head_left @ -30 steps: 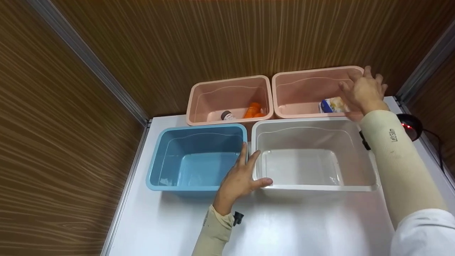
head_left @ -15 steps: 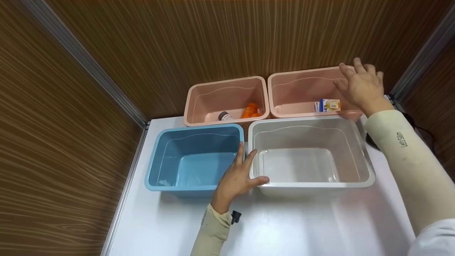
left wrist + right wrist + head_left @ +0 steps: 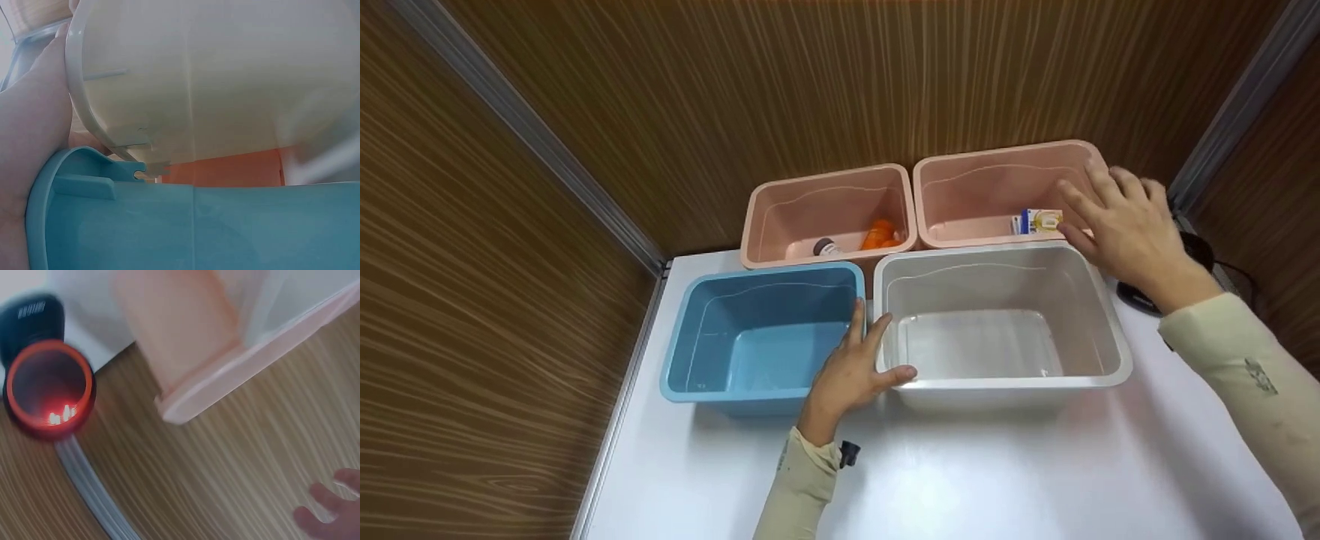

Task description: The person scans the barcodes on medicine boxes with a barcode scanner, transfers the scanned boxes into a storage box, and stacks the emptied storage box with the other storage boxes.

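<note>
My left hand (image 3: pixel 847 379) lies with spread fingers over the gap between the blue bin (image 3: pixel 735 396) and the white bin (image 3: pixel 1005 383), its fingertips at their rims. In the left wrist view that hand passes along the edges of the white bin (image 3: pixel 214 84) and blue bin (image 3: pixel 253 230). My right hand (image 3: pixel 1132 232) hovers with fingers apart at the right end of the right pink bin (image 3: pixel 982 187) and holds nothing. On that bin's floor sits a small blue, white and yellow box (image 3: pixel 1044 220), with a second, mostly hidden pale box (image 3: pixel 1016 225) beside it.
The left pink bin (image 3: pixel 832 204) contains orange bottles (image 3: pixel 877 234) and a dark-capped bottle (image 3: pixel 829 247). A black device with a red-lit ring (image 3: pixel 48 391) stands right of the bins, its cord running rightward. Wood-grain walls (image 3: pixel 810 90) enclose the white table (image 3: pixel 960 480).
My right hand has drawn back toward me from the pink bin's far right corner. The small box, tilted and blurred earlier, now sits still. My left hand keeps its place; the view has shifted slightly.
</note>
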A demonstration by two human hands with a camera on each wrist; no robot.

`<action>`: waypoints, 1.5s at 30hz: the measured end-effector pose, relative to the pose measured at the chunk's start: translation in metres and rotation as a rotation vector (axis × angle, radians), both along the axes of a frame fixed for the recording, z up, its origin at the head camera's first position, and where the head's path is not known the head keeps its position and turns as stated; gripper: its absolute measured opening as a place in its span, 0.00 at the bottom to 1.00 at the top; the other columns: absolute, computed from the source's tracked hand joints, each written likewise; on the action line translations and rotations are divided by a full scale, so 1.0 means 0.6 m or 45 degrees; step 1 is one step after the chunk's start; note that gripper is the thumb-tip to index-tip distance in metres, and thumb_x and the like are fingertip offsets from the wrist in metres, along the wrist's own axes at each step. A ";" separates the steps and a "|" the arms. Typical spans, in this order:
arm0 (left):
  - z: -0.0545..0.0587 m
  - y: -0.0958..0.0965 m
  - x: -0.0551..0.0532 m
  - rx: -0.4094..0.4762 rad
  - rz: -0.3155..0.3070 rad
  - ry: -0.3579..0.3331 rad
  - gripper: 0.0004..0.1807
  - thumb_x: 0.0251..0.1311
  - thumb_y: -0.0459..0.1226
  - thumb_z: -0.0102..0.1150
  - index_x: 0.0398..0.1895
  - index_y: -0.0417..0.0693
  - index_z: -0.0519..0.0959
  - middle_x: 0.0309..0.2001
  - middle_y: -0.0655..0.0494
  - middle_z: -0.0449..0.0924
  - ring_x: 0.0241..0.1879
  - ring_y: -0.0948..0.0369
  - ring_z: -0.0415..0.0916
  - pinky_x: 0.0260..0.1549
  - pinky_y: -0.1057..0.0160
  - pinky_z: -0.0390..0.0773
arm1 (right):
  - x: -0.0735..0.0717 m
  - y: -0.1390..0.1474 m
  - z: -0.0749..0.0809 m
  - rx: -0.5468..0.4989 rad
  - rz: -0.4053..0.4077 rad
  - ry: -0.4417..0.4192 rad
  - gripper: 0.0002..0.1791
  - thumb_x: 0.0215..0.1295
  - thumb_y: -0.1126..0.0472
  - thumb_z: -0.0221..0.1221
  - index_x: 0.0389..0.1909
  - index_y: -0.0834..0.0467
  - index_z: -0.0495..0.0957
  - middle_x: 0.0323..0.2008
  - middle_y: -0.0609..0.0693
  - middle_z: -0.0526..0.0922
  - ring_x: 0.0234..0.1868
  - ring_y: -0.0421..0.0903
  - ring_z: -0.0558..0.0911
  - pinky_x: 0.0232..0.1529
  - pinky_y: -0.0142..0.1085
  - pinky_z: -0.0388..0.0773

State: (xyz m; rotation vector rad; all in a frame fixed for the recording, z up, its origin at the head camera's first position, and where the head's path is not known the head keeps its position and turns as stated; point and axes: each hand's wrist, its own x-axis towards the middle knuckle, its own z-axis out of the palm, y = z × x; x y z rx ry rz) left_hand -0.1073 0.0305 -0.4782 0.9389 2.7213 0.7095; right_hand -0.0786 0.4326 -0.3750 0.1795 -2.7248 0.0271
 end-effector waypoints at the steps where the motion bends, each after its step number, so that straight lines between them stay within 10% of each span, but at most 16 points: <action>1: 0.000 0.000 -0.001 -0.002 -0.004 0.005 0.52 0.47 0.75 0.45 0.75 0.68 0.46 0.74 0.51 0.22 0.60 0.43 0.65 0.46 0.48 0.74 | 0.009 -0.003 -0.004 -0.053 -0.017 -0.048 0.32 0.68 0.47 0.54 0.70 0.50 0.60 0.71 0.63 0.50 0.62 0.69 0.57 0.54 0.68 0.50; 14: 0.000 -0.002 -0.009 0.041 -0.078 0.056 0.51 0.49 0.75 0.40 0.75 0.68 0.46 0.74 0.45 0.26 0.61 0.43 0.64 0.49 0.50 0.73 | 0.099 -0.017 -0.105 -0.435 -0.135 -0.603 0.46 0.64 0.41 0.55 0.74 0.58 0.47 0.69 0.75 0.39 0.53 0.81 0.62 0.47 0.71 0.59; 25: 0.002 0.003 -0.011 0.040 -0.073 0.046 0.49 0.52 0.72 0.41 0.74 0.60 0.52 0.75 0.49 0.29 0.65 0.44 0.57 0.57 0.46 0.65 | 0.113 -0.016 -0.134 -0.514 -0.137 -0.520 0.40 0.61 0.65 0.47 0.73 0.64 0.42 0.66 0.79 0.41 0.57 0.80 0.60 0.51 0.67 0.60; 34: 0.021 0.020 -0.011 -0.127 -0.071 0.123 0.37 0.61 0.66 0.42 0.70 0.61 0.62 0.75 0.47 0.35 0.71 0.43 0.30 0.63 0.39 0.41 | 0.117 -0.004 -0.129 -0.513 -0.161 -0.652 0.45 0.60 0.65 0.49 0.74 0.59 0.36 0.66 0.80 0.37 0.55 0.80 0.61 0.50 0.69 0.60; 45: 0.044 0.060 -0.033 -0.395 -0.174 0.150 0.37 0.63 0.58 0.50 0.72 0.57 0.59 0.75 0.52 0.35 0.71 0.47 0.25 0.64 0.41 0.32 | 0.127 -0.005 -0.123 -0.222 -0.136 -0.624 0.44 0.59 0.66 0.51 0.72 0.67 0.39 0.71 0.69 0.32 0.63 0.75 0.52 0.47 0.72 0.57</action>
